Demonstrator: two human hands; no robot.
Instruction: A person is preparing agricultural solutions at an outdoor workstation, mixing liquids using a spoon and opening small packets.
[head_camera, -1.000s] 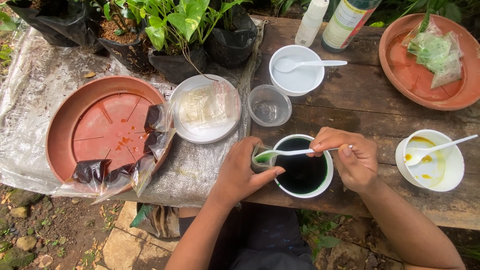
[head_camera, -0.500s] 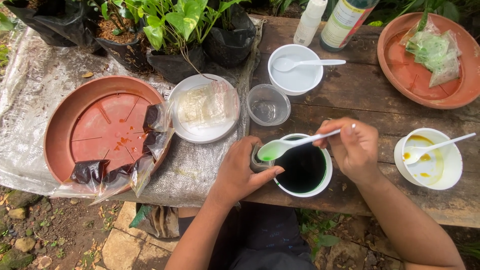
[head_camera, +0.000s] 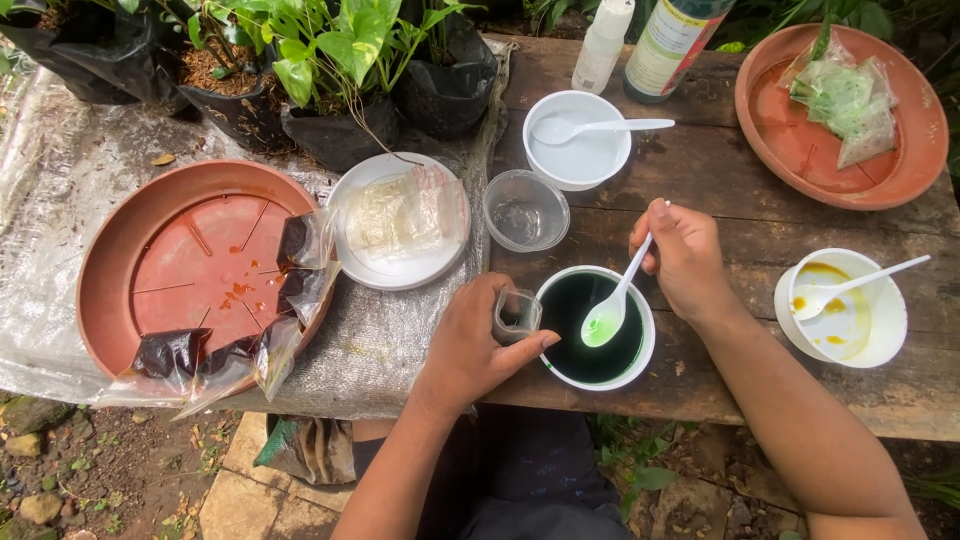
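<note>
My left hand (head_camera: 478, 348) grips a small clear plastic bag (head_camera: 516, 313), held open beside a white bowl of dark green liquid (head_camera: 572, 372). My right hand (head_camera: 682, 256) holds a white plastic spoon (head_camera: 612, 310) whose bowl, wet with green liquid, hangs over the middle of that bowl. Both hands sit at the front edge of a wooden table (head_camera: 720, 190).
A terracotta saucer (head_camera: 120, 260) holds dark filled bags (head_camera: 295, 270). A white plate (head_camera: 400, 222) bears clear bags beside a clear cup (head_camera: 525, 210). Behind stand a white bowl with spoon (head_camera: 578, 140), potted plants (head_camera: 330, 60), two bottles (head_camera: 640, 40), a saucer with green bags (head_camera: 840, 115); a yellow-stained bowl (head_camera: 842, 308) at right.
The spoon pointed left with its bowl over the small bag. It has swung back right and now dips over the green bowl. My left hand has stayed put.
</note>
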